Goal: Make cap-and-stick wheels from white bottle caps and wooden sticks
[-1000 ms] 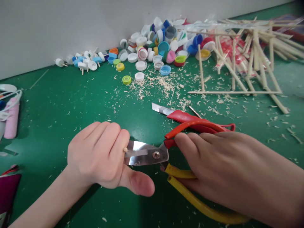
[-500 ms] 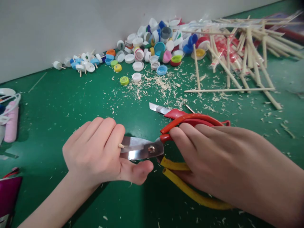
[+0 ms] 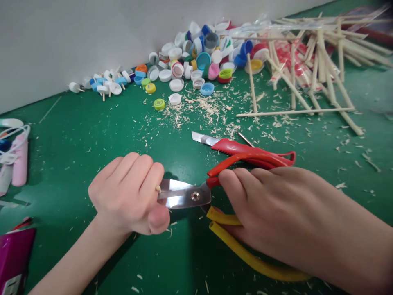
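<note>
My right hand [image 3: 276, 213] is wrapped round the handles of a pair of scissors [image 3: 184, 196], one handle red and the other yellow. The blades point left and look nearly closed, their tips hidden behind my left hand [image 3: 129, 194]. That hand is curled into a fist at the blades, with the pale end of a thin wooden stick [image 3: 158, 189] poking out beside the index finger; the rest of the stick is hidden. Just beyond the scissors lies a red utility knife [image 3: 227, 145] with its blade out, partly behind the red handle.
Bottle caps [image 3: 176, 85] are heaped against the wall, with caps on small sticks [image 3: 107, 84] to their left. Wooden sticks [image 3: 294, 111] and plastic wrapping lie at right. Shavings [image 3: 208, 105] litter the green table. A pink tool [image 3: 20, 159] and purple box [image 3: 16, 258] sit at left.
My left thumb has folded in from its outstretched position against the fist. The left hand has shifted slightly right, and less of the stick's end shows. My right hand still grips the scissors.
</note>
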Tool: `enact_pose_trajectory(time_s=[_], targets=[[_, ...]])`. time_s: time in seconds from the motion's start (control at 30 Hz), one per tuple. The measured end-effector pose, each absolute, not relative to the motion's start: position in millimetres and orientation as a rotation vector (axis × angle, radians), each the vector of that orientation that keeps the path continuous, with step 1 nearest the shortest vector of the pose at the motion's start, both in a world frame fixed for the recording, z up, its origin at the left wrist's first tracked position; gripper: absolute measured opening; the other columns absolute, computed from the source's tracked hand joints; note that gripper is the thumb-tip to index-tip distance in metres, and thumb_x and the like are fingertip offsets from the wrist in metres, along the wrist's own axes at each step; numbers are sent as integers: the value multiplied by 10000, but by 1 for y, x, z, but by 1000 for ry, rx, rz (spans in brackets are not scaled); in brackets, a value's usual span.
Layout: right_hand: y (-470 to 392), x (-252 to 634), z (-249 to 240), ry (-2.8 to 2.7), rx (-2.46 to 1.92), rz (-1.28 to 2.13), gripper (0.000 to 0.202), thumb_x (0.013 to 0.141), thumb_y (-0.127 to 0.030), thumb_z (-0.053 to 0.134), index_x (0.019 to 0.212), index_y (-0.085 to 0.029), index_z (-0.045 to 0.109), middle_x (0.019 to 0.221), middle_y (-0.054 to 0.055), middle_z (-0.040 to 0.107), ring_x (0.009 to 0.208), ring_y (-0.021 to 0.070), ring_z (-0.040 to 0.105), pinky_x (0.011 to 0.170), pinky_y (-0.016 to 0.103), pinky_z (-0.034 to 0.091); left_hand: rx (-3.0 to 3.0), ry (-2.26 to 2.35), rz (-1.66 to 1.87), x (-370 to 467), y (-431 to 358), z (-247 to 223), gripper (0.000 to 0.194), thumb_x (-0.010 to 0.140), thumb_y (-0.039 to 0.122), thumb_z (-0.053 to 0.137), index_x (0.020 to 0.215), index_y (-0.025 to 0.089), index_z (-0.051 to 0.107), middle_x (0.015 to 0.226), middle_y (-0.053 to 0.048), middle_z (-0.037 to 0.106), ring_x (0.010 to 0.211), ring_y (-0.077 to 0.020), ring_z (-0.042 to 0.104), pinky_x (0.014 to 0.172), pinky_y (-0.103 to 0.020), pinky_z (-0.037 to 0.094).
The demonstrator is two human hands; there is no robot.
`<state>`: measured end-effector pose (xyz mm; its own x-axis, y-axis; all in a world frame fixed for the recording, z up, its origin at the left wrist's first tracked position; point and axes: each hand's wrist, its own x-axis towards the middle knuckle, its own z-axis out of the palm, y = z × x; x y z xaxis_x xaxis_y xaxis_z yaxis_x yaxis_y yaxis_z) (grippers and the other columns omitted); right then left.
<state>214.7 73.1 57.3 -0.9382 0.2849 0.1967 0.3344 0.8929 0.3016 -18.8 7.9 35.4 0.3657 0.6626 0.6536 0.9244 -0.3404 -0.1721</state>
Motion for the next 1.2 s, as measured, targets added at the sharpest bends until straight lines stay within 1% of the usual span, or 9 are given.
enact_pose_trajectory(time_s=[0.13,0.33,0.47,0.63,0.73,0.83,0.93,1.1,1.2], targets=[[77,216,51,-2864,-454,-520,106,819,-125,510,755,-178,575,594,0,491,467,165,445,504,326,204,-2091,-1383,-651,-20,12,36,550,1063,383,126,612,230,402,524,-19,401,516,-176,305,485,-349,207],[85,213,44,-2822,-469,-504,212,878,-209,456,886,-106,641,609,22,539,485,159,447,515,319,182,-2079,-1358,-661,-21,18,39,516,1049,328,170,596,232,399,510,-24,405,522,-180,312,471,-336,213],[86,210,46,-2836,-482,-543,200,893,-229,460,846,-137,632,622,29,542,523,164,460,513,322,175,-2080,-1359,-660,-22,21,39,501,1051,308,188,604,235,400,507,-19,414,519,-181,324,481,-347,212],[88,210,48,-2879,-504,-563,342,974,-322,379,851,-133,636,589,35,522,486,180,430,510,325,139,-2076,-1341,-686,-20,25,39,480,1040,295,216,585,230,355,494,-12,371,514,-171,290,464,-333,210],[88,210,48,-2896,-537,-559,356,975,-364,383,840,-147,632,578,31,510,475,171,393,510,329,122,-2085,-1346,-671,-19,25,40,466,1034,282,232,589,232,360,494,-12,365,515,-171,299,461,-332,216],[89,210,48,-2940,-564,-522,361,953,-432,423,878,-149,633,589,33,519,481,166,392,503,325,116,-2094,-1368,-643,-19,25,41,439,1023,255,260,599,235,372,508,-15,378,523,-176,316,471,-340,214],[91,209,48,-2969,-557,-462,341,938,-436,444,874,-145,611,591,38,516,480,167,390,505,320,102,-2108,-1372,-648,-21,24,41,408,1007,245,295,608,234,381,515,-17,394,524,-177,334,476,-345,210],[94,208,47,-2987,-567,-392,397,964,-484,412,864,-148,597,598,51,526,487,165,359,516,328,99,-2118,-1380,-681,-22,25,40,372,977,247,354,605,234,370,525,-9,366,508,-174,318,501,-361,189],[94,208,46,-2982,-571,-383,420,971,-507,396,864,-152,592,596,52,535,480,159,359,516,327,108,-2104,-1393,-682,-22,25,39,389,987,257,337,601,236,374,525,-9,366,509,-175,317,506,-365,188]])
